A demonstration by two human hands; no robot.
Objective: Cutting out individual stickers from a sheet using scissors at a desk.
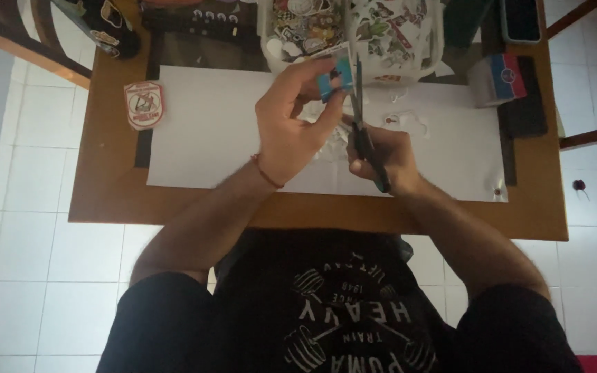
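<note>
1. Your left hand [291, 124] pinches a small blue rectangular sticker [334, 78] above the white sheet, right beside the scissor blades.
2. A shield-shaped red and white patch label [144, 104] lies on the wooden table's left side, just off the sheet.
3. A small white box with a blue and red face [497, 78] stands at the right.
4. Two clear plastic packs of many-coloured stickers [354, 27] sit at the far edge.
5. A dark phone screen [522, 19] lies far right.

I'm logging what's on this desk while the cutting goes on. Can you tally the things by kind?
Scissors, in the right hand: 1
Blue sticker piece, in the left hand: 1
White sheet: 1
Shield-shaped patch: 1
Clear tubs of stickers: 2
Small box, red, white and blue: 1
Total: 7
</note>
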